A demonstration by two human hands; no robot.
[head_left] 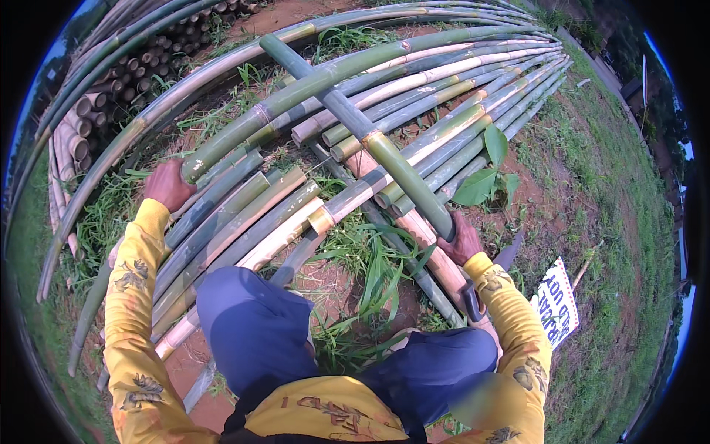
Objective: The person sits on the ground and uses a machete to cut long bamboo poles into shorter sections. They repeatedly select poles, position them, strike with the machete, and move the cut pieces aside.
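My left hand (170, 185) is closed around the near end of a long, thick green bamboo pole (296, 94), which runs away to the far right. My right hand (463, 238) grips the near end of a shorter bamboo piece (396, 170). That piece lies slantwise across the long pole and several others. Below my hands, a row of cut bamboo ends (244, 211) lies side by side on the left. By my right forearm a handsaw (509, 253) shows its blade, partly hidden by the sleeve.
Stacked bamboo (133, 74) stands at the far left, with long curved poles beside it. Crossbars of bamboo (414, 229) lie under the poles on soil and grass. A printed paper sheet (556, 302) and a leafy sprig (481, 177) are on the right.
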